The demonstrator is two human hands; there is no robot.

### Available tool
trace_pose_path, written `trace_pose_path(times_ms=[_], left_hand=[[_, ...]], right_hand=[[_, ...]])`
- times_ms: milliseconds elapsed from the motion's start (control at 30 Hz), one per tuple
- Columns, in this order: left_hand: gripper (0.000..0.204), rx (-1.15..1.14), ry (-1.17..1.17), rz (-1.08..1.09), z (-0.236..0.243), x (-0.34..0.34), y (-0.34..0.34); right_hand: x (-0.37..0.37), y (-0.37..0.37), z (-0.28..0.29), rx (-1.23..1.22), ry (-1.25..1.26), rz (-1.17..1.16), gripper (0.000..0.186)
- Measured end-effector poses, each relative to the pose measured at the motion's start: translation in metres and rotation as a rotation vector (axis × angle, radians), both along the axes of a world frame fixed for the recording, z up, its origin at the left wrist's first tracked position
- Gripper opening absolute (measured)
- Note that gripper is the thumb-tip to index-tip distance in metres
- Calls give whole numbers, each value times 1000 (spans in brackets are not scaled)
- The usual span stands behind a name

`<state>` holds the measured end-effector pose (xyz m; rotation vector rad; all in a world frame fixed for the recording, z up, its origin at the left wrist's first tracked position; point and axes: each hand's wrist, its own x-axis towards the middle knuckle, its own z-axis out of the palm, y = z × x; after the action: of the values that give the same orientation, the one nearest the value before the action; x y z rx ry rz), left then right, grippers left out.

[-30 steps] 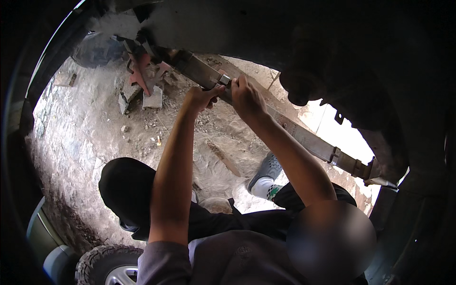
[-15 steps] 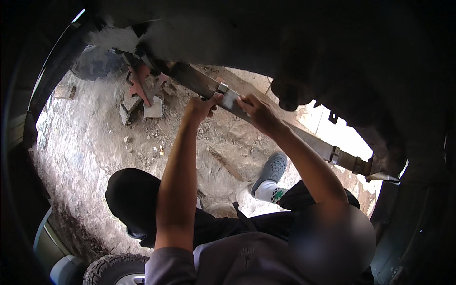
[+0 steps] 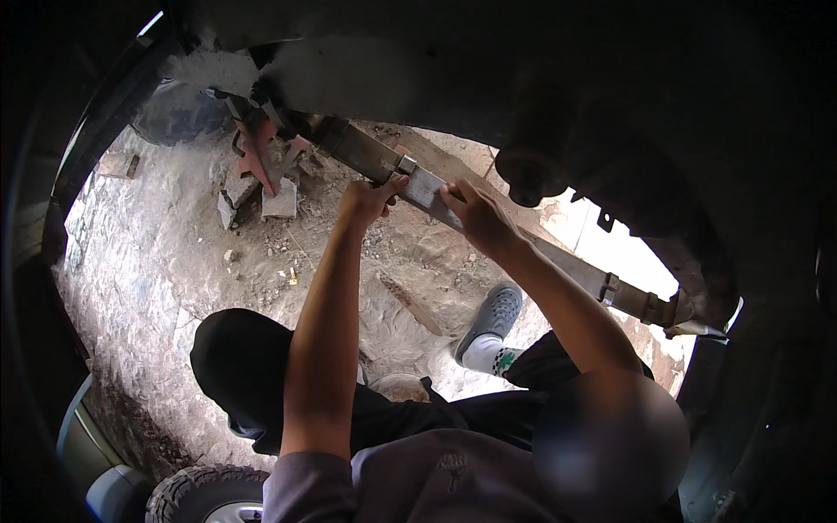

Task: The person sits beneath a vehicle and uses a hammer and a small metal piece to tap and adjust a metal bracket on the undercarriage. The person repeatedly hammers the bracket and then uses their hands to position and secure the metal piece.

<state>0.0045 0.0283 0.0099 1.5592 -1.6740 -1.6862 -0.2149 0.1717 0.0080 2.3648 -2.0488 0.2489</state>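
A long flat steel bar, resembling a vehicle's leaf spring, runs diagonally beneath the dark vehicle body, with a bright metal clamp around it near the middle. My left hand grips the bar just below that clamp, thumb along the edge and fingers curled underneath. Farther right along the same bar, my right hand has its bent fingers wrapped over the steel, beside a lighter scraped patch. Another fitting sits on the bar toward its right end.
A red metal stand rests by concrete blocks on rubble-strewn ground. A tyre lies at lower left. Dark bodywork arches overhead, with a cylindrical part hanging at right. My sandalled foot shows below.
My right hand has slid down and right along the bar, away from the clamp, uncovering the scraped patch. My left hand stays gripping beside the clamp; the view has shifted slightly.
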Motion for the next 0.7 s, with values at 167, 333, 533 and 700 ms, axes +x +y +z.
trace_pose_path(times_ms=[167, 333, 533, 700], left_hand=[[53, -25, -2, -27, 14, -13, 11], [55, 32, 61, -4, -19, 2, -9], [60, -15, 8, -14, -12, 6, -6], [61, -51, -58, -23, -2, -8, 4]], right_hand=[[-13, -7, -15, -64, -146, -18, 32], [11, -45, -1, -66, -346, 49, 37], [-19, 23, 14, -25, -208, 76, 52], [-17, -4, -9, -6, -209, -41, 36]])
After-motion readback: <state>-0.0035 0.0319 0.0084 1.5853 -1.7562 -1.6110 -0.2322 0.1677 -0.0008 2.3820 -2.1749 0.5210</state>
